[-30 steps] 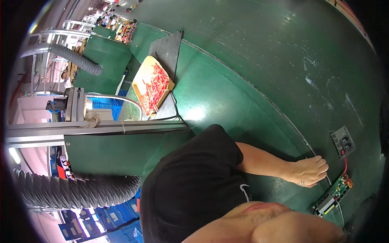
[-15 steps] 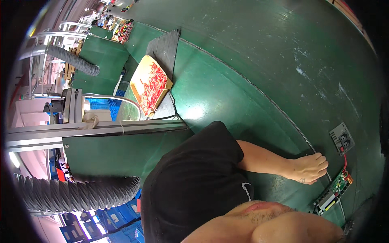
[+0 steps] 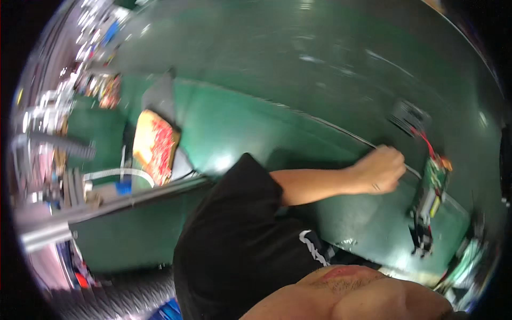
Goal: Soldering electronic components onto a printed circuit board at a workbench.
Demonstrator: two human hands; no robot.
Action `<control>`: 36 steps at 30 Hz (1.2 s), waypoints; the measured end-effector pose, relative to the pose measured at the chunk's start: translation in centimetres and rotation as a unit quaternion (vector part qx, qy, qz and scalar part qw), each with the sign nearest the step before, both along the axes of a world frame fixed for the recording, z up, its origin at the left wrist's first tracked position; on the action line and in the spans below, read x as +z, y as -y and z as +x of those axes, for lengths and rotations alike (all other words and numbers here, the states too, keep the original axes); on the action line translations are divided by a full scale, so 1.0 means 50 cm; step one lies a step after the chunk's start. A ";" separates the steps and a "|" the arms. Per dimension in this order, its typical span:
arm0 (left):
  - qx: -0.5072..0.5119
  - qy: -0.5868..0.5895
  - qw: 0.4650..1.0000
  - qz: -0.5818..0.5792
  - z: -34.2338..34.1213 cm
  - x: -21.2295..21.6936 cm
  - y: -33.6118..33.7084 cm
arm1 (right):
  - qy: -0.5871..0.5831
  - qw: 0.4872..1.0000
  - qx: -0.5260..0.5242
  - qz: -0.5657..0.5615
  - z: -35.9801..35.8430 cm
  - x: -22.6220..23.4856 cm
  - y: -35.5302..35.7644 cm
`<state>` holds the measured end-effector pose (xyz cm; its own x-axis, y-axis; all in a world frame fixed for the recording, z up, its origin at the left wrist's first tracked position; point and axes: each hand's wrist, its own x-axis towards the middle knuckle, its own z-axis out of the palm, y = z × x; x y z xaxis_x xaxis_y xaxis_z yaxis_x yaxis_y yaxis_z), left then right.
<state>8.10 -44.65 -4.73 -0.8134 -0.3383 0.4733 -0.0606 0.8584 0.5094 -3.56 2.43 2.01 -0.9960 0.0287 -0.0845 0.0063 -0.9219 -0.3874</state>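
Observation:
My left hand (image 3: 381, 169) is closed over the green work surface (image 3: 341, 234), its forearm reaching in from a black sleeve. Its fingers are curled, and what they hold, if anything, is hidden. A thin pale line, perhaps a cable or a mat seam, shows on both sides of the fist. Just right of the hand lies a long green circuit board (image 3: 437, 178) with metal parts and a yellow piece. Red wires (image 3: 424, 140) link it to a grey end panel (image 3: 409, 116), which shows blurred dark sockets in the earlier frame. My right hand is out of view.
A cardboard box (image 3: 143, 141) of red slim pieces stands at the left on a dark grey mat (image 3: 160, 98). A metal rail (image 3: 128, 194) and a ribbed grey hose (image 3: 117, 290) border the left side. Blurred items (image 3: 469, 261) lie at the lower right.
The view has swung, so the box and rail appear further left and lower, while the board and panel appear higher and further left. My left hand stays closed. The picture is now blurred.

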 end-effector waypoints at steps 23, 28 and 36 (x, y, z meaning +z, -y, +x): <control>-0.130 0.062 0.980 -0.141 -0.172 0.175 -0.371 | -0.093 0.955 -0.280 0.027 0.630 0.071 -0.238; -0.076 0.086 0.973 -0.200 -0.189 0.137 -0.356 | -0.100 0.949 -0.298 0.013 0.668 0.070 -0.258; -0.183 0.171 0.965 -0.080 -0.135 0.223 -0.246 | -0.109 0.941 -0.318 0.031 0.730 0.076 -0.298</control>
<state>1.35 -32.35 6.41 -0.9822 0.0569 0.1789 0.1211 0.9203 0.3720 32.93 17.35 5.82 -0.7695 0.6227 0.1422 -0.6249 -0.6881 -0.3687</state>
